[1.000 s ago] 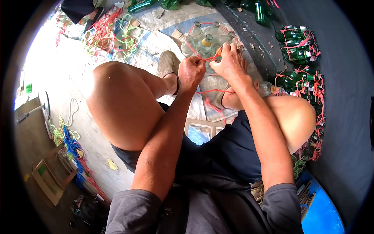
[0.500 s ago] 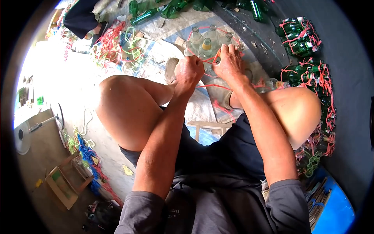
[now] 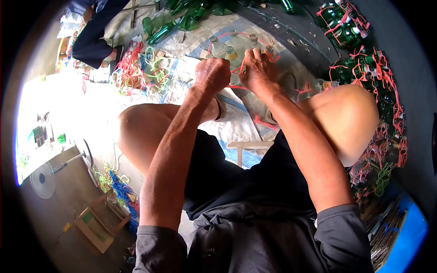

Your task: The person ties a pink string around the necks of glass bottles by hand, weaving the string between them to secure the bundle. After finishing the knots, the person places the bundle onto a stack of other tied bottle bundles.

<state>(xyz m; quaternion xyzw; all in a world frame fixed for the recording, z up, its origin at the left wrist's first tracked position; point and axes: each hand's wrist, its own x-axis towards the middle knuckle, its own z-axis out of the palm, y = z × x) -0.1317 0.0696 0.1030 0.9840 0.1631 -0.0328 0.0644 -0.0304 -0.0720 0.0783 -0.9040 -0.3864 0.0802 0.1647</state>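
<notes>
My left hand (image 3: 212, 73) is closed in a fist around red plastic string (image 3: 236, 70). Close to its right, my right hand (image 3: 258, 71) pinches the same string, and a short length runs between the two hands. Just beyond them stands a cluster of clear glass bottles (image 3: 234, 44), upright on the floor between my feet. The red string loops around the bottles near their necks. My hands hide the nearest bottles and most of the crossing strands.
Green bottles (image 3: 161, 34) lie at the far side. Red-tied bundles of green bottles (image 3: 346, 27) line the right. Tangled red and green string (image 3: 132, 68) lies at left, near another person's dark trouser leg (image 3: 93, 41). A fan (image 3: 43, 180) and a blue container (image 3: 407, 236) stand nearer.
The view has shifted slightly. Crossed red strands that showed between my hands are now mostly hidden, with a short stretch left in sight. Both hands keep their grip.
</notes>
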